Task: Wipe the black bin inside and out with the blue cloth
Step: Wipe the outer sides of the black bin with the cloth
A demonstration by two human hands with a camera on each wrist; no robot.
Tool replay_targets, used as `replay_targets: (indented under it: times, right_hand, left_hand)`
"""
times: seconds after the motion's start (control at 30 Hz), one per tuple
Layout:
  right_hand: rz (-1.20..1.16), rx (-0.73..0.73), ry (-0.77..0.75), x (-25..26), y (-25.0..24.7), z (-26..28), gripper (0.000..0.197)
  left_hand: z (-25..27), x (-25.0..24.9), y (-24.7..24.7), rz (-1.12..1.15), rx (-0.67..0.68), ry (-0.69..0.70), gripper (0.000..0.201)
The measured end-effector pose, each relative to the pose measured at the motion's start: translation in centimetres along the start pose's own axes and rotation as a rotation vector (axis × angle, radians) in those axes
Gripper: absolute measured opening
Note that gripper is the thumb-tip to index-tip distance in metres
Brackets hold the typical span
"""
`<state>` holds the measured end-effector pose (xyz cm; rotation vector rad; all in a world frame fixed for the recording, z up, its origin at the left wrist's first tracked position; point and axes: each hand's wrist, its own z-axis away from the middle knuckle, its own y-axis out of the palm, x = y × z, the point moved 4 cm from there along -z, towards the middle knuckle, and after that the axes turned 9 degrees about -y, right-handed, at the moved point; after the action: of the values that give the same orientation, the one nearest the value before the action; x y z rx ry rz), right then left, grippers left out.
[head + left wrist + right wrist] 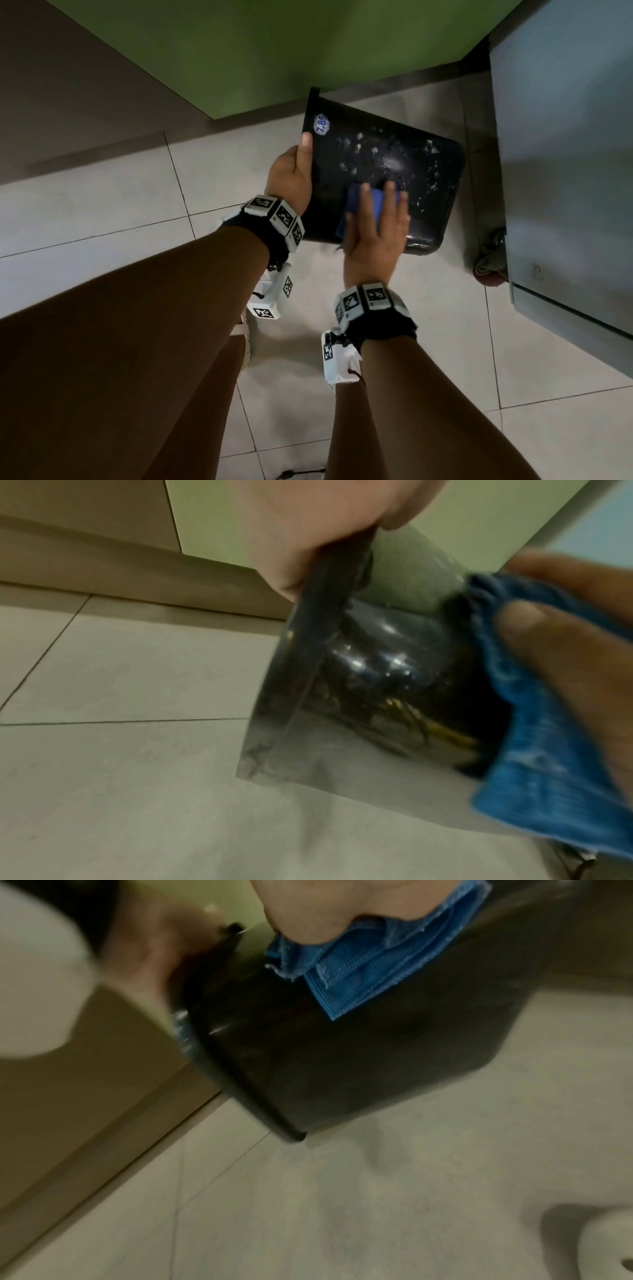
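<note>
left hand [291, 178] gripping glossy black plastic bin's [394, 150] rim, holding it tipped above tiled floor [102, 212] | right hand [376, 233], fingers flat, pressing folded blue microfibre cloth [356, 209] against bin's near outer wall

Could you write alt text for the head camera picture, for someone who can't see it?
Seen from above, a left hand grips the rim of a black bin held over a tiled floor while the right hand presses a blue cloth against its speckled side.
</note>
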<state>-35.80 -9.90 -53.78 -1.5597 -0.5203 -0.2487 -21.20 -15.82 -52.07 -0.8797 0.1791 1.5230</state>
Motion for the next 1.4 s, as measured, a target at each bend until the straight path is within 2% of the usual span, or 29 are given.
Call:
replay_targets:
  times: [0.13, 0.27, 0.33, 0.4, 0.47, 0.57, 0.7, 0.87, 0.93, 1.1, 1.3, 1.4]
  right_hand:
    - [0.001, -0.103, 0.281, -5.7, -2.4, 0.0, 0.046]
    - [-0.132, -0.161, 0.677, -9.1, -3.2, -0.2, 0.044]
    - [-0.112, -0.223, 0.724, -9.1, -2.9, -0.2, 0.045]
    - [-0.091, -0.226, 0.682, -8.1, -2.4, -0.2, 0.049]
    - [-0.025, -0.207, 0.579, -6.6, -1.9, -0.1, 0.047]
    - [0.101, -0.192, 0.311, -2.8, -1.0, 0.1, 0.042]
    - [0.012, -0.073, 0.053, 2.8, 1.0, 0.4, 0.041]
    - [0.085, 0.061, -0.135, 4.8, 2.4, -1.8, 0.06]
    - [0.127, 0.088, -0.159, 5.1, 2.7, -3.9, 0.062]
    - [0.091, 0.068, -0.088, 5.9, 2.4, -9.0, 0.045]
    - [0.102, 0.041, -0.192, 4.6, 1.7, -8.2, 0.044]
    - [0.161, -0.01, -0.089, 0.9, 0.6, -8.2, 0.043]
  left_hand:
    - [0.0, -0.1, 0.1, 0.04, 0.015, 0.003, 0.052]
    - [0.0, 0.2, 0.1, 0.063, 0.009, 0.01, 0.052]
    - [0.0, 0.2, 0.1, 0.066, 0.002, 0.002, 0.053]
    - [-0.1, 0.1, 0.1, 0.051, -0.008, 0.004, 0.053]
    - [0.0, 0.0, 0.1, 0.039, -0.016, 0.014, 0.053]
    - [0.0, 0.1, 0.1, 0.054, -0.011, 0.007, 0.052]
    - [-0.2, 0.3, 0.1, 0.081, -0.006, -0.004, 0.052]
    - [-0.2, 0.9, 0.3, 0.149, 0.04, -0.053, 0.048]
    - [-0.1, 0.9, 0.2, 0.151, 0.037, -0.049, 0.047]
    - [-0.6, 0.1, 0.1, 0.125, 0.02, -0.002, 0.051]
    - [-0.4, 0.3, -0.1, 0.032, -0.029, 0.002, 0.052]
    - [-0.3, 0.0, 0.0, 0.002, -0.02, -0.004, 0.052]
